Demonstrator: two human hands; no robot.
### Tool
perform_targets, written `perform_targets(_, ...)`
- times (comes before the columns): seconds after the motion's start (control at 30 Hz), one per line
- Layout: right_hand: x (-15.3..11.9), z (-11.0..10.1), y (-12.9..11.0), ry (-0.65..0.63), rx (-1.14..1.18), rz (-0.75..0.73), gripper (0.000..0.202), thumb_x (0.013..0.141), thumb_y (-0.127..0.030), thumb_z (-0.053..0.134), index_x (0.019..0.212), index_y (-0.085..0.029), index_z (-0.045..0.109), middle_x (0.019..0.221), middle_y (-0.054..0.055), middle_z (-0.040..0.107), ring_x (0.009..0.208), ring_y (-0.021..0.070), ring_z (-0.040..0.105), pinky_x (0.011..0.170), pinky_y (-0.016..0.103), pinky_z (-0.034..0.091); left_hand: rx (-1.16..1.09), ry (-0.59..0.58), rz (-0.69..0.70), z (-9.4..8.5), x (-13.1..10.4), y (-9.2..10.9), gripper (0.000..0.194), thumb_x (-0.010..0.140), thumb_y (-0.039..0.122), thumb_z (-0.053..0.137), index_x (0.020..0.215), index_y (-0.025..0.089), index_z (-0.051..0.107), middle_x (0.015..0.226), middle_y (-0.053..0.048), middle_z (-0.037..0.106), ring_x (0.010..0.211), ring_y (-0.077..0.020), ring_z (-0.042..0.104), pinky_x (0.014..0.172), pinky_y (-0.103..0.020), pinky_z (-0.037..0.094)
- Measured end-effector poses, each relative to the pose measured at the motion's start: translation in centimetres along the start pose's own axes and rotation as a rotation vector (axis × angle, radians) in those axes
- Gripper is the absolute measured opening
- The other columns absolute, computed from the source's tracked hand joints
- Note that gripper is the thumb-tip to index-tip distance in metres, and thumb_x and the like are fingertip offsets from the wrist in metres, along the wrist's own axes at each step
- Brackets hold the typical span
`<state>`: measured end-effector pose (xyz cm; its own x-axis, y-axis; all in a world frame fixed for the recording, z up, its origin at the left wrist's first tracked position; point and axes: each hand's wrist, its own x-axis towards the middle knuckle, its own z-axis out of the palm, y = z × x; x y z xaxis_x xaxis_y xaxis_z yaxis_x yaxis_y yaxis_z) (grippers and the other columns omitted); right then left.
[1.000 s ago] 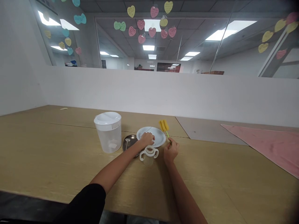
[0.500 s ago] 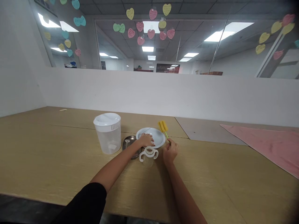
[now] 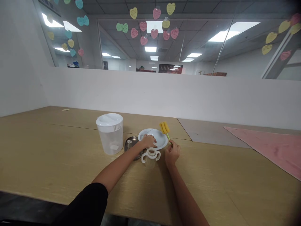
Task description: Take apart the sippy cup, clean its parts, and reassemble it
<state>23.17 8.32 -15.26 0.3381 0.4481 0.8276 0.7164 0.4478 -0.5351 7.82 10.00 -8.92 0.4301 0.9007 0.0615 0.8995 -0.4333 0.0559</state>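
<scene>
My left hand [image 3: 149, 141] reaches into a white bowl [image 3: 162, 141], fingers curled down around something small and pale that I cannot make out. Held by its thin green handle in my right hand [image 3: 172, 152] is a sponge bottle brush [image 3: 165, 127], its yellow head pointing up and away beside the bowl. Between my forearms stands a clear baby bottle [image 3: 150, 160] with a white two-handled collar, open at the top. A round metal plate [image 3: 132, 140] lies partly hidden behind my left forearm. On it rests a small white straw-like part [image 3: 129, 143].
A clear pitcher with a white lid [image 3: 109, 133] stands left of the metal plate. Pink cloth [image 3: 270, 147] and a grey sheet [image 3: 207, 133] lie to the right. A white wall [image 3: 113, 89] with windows above bounds the table [image 3: 58, 160] at the back.
The view has shifted slightly, so everything sits a little further right. My left fingers have curled slightly in the bowl. My right hand still holds the brush in about the same place.
</scene>
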Motion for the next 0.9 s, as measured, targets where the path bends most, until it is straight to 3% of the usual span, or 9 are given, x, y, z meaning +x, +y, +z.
perform_targets(0.1, 0.0, 0.0, 0.0, 0.000, 0.008, -0.004, 0.031, 0.075, -0.012, 0.035, 0.090, -0.014, 0.062, 0.087, 0.008, 0.066, 0.079, 0.0195, 0.053, 0.073, 0.030, 0.042, -0.016, 0.059, -0.080, 0.1, -0.3, 0.3, 0.034, 0.085, 0.036, 0.052, 0.113, 0.016, 0.053, 0.124, -0.009, 0.050, 0.113, -0.0244, 0.047, 0.096, -0.050, 0.037)
perform_targets(0.23, -0.1, 0.0, 0.0, -0.003, 0.012, -0.005, 0.031, 0.077, -0.012, 0.034, 0.090, -0.015, 0.062, 0.086, 0.008, 0.065, 0.078, 0.0193, 0.053, 0.073, 0.030, 0.041, -0.039, 0.147, -0.286, 0.4, -0.8, 0.4, 0.053, 0.082, 0.049, 0.050, 0.123, 0.015, 0.046, 0.138, -0.015, 0.035, 0.127, -0.0338, 0.029, 0.100, -0.058, 0.026)
perform_targets(0.33, -0.1, 0.0, -0.1, -0.003, 0.011, -0.007, 0.031, 0.077, -0.012, 0.034, 0.089, -0.014, 0.062, 0.086, 0.008, 0.065, 0.077, 0.0192, 0.052, 0.071, 0.030, 0.041, -0.060, 0.169, -0.375, 0.5, -1.0, 0.4, 0.050, 0.085, 0.046, 0.048, 0.123, 0.015, 0.045, 0.133, -0.015, 0.041, 0.122, -0.0311, 0.038, 0.098, -0.054, 0.032)
perform_targets(0.47, -0.1, 0.1, 0.0, 0.002, 0.009, -0.008, 0.031, 0.077, -0.012, 0.034, 0.089, -0.014, 0.062, 0.084, 0.009, 0.065, 0.076, 0.0193, 0.051, 0.070, 0.029, 0.040, -0.089, 0.131, -0.406, 0.4, -1.0, 0.5, 0.036, 0.086, 0.033, 0.051, 0.117, 0.015, 0.049, 0.118, -0.009, 0.053, 0.103, -0.0218, 0.054, 0.086, -0.044, 0.046)
perform_targets(0.9, 0.0, 0.1, 0.1, 0.001, 0.010, -0.006, 0.031, 0.076, -0.013, 0.034, 0.089, -0.015, 0.062, 0.083, 0.008, 0.065, 0.076, 0.0195, 0.052, 0.070, 0.030, 0.041, -0.151, 0.131, -0.401, -0.3, -1.3, 0.3, 0.034, 0.085, 0.031, 0.053, 0.115, 0.015, 0.050, 0.118, -0.009, 0.051, 0.101, -0.0212, 0.054, 0.084, -0.042, 0.047)
